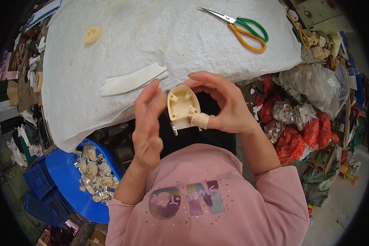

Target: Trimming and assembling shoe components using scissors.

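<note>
My right hand (pixel 227 104) grips a cream, hollow, D-shaped plastic shoe heel (pixel 183 104) in front of my body. Small round pegs stand inside its hollow, and a shiny silver edge shows at its lower left. Beige tape (pixel 200 120) wraps the tip of my right thumb, which presses on the heel's near side. My left hand (pixel 148 123) is just left of the heel with its fingers apart, slightly blurred, holding nothing visible. A stack of curved white strips (pixel 131 80) lies on the cloth-covered table (pixel 151 37) beyond my left fingers.
Scissors (pixel 244 30) with green and orange handles lie at the table's far right. A small cream piece (pixel 93 35) is far left. Below the table's left corner stands a blue tub (pixel 63 174) with many cream-and-silver heels (pixel 95 172). Red plastic bags (pixel 291 143) crowd the right side.
</note>
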{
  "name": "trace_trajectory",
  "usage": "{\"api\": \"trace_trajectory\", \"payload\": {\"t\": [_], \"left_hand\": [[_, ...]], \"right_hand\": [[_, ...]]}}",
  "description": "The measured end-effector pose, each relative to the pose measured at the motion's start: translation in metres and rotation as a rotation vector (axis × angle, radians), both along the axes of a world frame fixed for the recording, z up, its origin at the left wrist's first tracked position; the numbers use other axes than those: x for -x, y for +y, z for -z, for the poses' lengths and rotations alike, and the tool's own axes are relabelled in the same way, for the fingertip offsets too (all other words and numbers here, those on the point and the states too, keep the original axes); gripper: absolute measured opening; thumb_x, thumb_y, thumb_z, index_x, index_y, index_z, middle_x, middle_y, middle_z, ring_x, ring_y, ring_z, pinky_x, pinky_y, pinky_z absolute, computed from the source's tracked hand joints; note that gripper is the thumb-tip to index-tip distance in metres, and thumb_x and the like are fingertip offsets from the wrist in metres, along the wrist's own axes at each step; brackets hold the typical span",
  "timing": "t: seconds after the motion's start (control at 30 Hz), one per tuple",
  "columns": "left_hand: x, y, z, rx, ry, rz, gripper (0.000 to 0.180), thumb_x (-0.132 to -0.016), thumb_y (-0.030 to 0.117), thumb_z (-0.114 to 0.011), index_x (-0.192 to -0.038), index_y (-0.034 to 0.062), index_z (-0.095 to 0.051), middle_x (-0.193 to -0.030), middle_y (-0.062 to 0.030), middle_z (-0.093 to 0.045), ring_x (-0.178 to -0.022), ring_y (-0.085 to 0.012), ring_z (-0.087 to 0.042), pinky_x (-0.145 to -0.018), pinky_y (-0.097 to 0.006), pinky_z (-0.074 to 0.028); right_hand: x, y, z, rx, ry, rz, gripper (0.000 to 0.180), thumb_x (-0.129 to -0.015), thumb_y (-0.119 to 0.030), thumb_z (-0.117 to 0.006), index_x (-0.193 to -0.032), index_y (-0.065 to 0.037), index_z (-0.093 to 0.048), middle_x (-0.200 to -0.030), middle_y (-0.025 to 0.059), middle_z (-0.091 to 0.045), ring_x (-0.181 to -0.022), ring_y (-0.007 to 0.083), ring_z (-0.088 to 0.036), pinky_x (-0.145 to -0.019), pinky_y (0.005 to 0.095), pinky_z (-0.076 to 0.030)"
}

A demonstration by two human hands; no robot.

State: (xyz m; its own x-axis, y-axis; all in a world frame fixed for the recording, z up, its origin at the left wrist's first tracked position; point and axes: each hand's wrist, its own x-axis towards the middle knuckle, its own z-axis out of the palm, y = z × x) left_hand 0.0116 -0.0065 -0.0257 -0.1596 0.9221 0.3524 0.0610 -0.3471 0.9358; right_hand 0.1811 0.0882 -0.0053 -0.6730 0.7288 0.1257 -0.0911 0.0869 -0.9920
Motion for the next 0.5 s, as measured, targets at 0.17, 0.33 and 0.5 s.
{"api": "trace_trajectory", "payload": {"t": [0.17, 0.33, 0.5], "left_hand": [[-0.001, 0.0, -0.005, 0.387, -0.64, 0.37, 0.079, -0.09, 0.05, -0.045, -0.145, 0.005, -0.012, -0.137, -0.0208, -0.037, -0.115, -0.0352, -0.051, -0.094, -0.044, -0.044], [-0.009, -0.001, -0.007, 0.436, -0.729, 0.257, 0.065, -0.09, 0.041, -0.05, -0.137, 0.0053, -0.025, -0.123, -0.0166, -0.045, -0.096, -0.0263, -0.057, -0.081, -0.037, -0.051], [-0.012, -0.001, -0.015, 0.417, -0.749, 0.106, 0.051, -0.091, 0.032, -0.049, -0.132, 0.006, -0.032, -0.112, -0.0131, -0.049, -0.088, -0.0213, -0.057, -0.073, -0.035, -0.052]], "right_hand": [[0.01, -0.005, -0.001, -0.382, -0.008, 0.01, 0.073, -0.063, -0.008, -0.079, -0.128, -0.007, -0.048, -0.111, 0.009, -0.062, -0.099, 0.0262, -0.061, -0.086, 0.0339, -0.049], [0.02, -0.012, 0.005, -0.459, 0.006, 0.068, 0.074, -0.063, -0.009, -0.08, -0.13, -0.007, -0.047, -0.112, 0.0098, -0.063, -0.098, 0.026, -0.061, -0.082, 0.0333, -0.051], [0.024, -0.013, 0.017, -0.333, 0.1, 0.06, 0.077, -0.062, -0.008, -0.08, -0.131, -0.007, -0.047, -0.111, 0.0094, -0.064, -0.096, 0.0244, -0.061, -0.081, 0.0331, -0.051]]}}
